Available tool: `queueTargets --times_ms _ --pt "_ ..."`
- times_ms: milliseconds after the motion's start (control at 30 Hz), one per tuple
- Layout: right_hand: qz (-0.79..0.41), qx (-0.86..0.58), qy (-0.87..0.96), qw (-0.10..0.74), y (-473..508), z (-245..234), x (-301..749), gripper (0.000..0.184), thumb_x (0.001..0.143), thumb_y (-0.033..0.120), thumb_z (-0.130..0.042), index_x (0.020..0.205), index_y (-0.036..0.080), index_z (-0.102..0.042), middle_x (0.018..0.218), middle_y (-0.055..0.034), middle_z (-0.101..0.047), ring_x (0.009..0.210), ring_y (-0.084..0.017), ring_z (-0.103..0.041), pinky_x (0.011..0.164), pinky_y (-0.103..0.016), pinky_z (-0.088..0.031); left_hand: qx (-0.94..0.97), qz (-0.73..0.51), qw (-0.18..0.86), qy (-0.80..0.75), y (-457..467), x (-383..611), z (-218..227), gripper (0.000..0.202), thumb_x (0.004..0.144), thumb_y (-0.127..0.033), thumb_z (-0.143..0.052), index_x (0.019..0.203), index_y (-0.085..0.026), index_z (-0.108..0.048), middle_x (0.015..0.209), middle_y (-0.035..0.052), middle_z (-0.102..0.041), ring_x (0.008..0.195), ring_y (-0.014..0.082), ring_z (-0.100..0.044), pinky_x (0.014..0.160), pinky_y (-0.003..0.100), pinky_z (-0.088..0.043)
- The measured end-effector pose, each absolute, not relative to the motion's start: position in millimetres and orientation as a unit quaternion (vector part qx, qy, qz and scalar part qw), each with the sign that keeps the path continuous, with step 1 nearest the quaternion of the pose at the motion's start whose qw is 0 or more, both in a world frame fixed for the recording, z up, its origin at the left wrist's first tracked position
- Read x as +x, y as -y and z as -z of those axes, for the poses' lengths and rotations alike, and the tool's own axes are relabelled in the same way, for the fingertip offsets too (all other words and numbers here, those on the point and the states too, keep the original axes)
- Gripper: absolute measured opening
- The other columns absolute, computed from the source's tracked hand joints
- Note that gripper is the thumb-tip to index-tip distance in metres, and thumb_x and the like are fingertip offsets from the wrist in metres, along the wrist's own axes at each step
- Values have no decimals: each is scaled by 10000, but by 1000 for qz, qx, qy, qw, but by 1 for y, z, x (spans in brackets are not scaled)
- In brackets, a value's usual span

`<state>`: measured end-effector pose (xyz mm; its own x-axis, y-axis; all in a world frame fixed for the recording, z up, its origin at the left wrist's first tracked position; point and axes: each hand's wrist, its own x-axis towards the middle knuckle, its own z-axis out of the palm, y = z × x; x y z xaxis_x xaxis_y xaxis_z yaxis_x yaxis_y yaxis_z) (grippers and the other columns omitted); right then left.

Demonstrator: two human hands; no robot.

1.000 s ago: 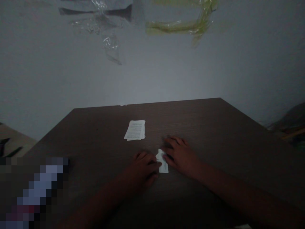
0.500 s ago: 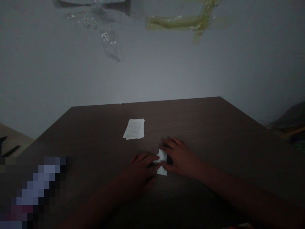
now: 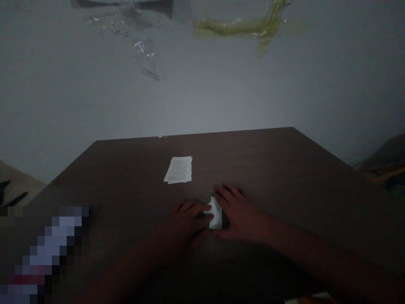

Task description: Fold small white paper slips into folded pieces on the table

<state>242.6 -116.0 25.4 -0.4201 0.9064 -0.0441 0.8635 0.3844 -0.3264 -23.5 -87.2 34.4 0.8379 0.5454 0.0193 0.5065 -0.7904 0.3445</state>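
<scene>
A small folded piece of white paper [image 3: 216, 216] with faint print lies on the dark wooden table [image 3: 253, 156]. From the left, my left hand [image 3: 191, 219] rests its outstretched fingertips on the paper's left part. My right hand [image 3: 242, 214] lies open at the right side, fingers spread. Its index fingertip is at the paper's top end and its thumb at the bottom end. Farther back, beyond my left hand, sits a loose stack of printed paper sheets [image 3: 179, 169]. Dim light leaves the undersides of both hands dark.
A pale wall [image 3: 202, 93] with yellow tape [image 3: 234, 28] and clear tape [image 3: 145, 55] stands behind the table. A blurred-out object [image 3: 53, 249] is at lower left. Something white and orange [image 3: 313, 299] shows at the bottom edge. Dark items [image 3: 389, 169] sit beyond the table's right side.
My right thumb has moved from the paper's middle down to its bottom end. The paper's lower part looks shorter and smoother. My left hand has stayed nearly still.
</scene>
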Motion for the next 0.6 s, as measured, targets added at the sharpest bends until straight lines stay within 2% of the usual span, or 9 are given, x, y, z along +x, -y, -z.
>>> queueTargets --times_ms 33,100,200,233,333,433,600 --pt "-154 -528 831 81 114 -24 245 1037 890 713 -983 1701 139 -688 1848 -306 -535 1705 -619 -469 1341 -881 -404 942 -67 166 -285 86 -22 -32 479 1041 -102 -758 1472 -301 -823 1628 71 -789 1495 366 -724 1278 562 -570" --pt "-155 -521 831 117 108 -20 251 947 910 690 -980 1664 179 -719 1805 -273 -602 1674 -568 -529 1347 -815 -443 935 -84 170 -298 84 -18 -27 400 1059 -112 -773 1397 -309 -856 1556 61 -823 1454 361 -739 1251 554 -577" --pt "-145 -532 815 179 98 -11 258 600 1045 481 -884 1570 213 -772 1664 -218 -734 1566 -456 -659 1328 -687 -513 928 -97 182 -311 81 -13 -17 292 1071 -144 -807 1312 -292 -879 1475 69 -851 1418 358 -749 1244 575 -574" --pt "-140 -538 809 190 95 -8 258 561 1045 427 -873 1554 210 -774 1635 -213 -749 1540 -439 -679 1321 -664 -524 924 -100 186 -319 80 -12 -14 275 1072 -141 -809 1295 -287 -880 1467 69 -853 1417 358 -750 1252 587 -567" --pt "-134 -531 811 207 93 0 256 542 1008 352 -872 1520 206 -770 1626 -208 -748 1530 -426 -682 1302 -643 -540 912 -106 204 -339 78 -10 -7 285 1048 -140 -842 1301 -271 -856 1469 79 -846 1406 361 -755 1244 602 -575" --pt "-133 -508 821 223 94 8 253 504 981 296 -862 1470 214 -770 1648 -203 -733 1545 -414 -675 1296 -633 -544 900 -123 229 -351 78 -9 -3 392 1011 -148 -882 1374 -265 -795 1478 90 -829 1413 356 -754 1245 591 -590" --pt "-121 -530 802 246 81 17 256 397 910 218 -877 1294 246 -779 1609 -186 -753 1517 -415 -699 1264 -633 -569 881 -150 288 -345 80 -6 -2 389 966 -98 -907 1306 -232 -773 1528 103 -795 1453 328 -743 1273 492 -601"
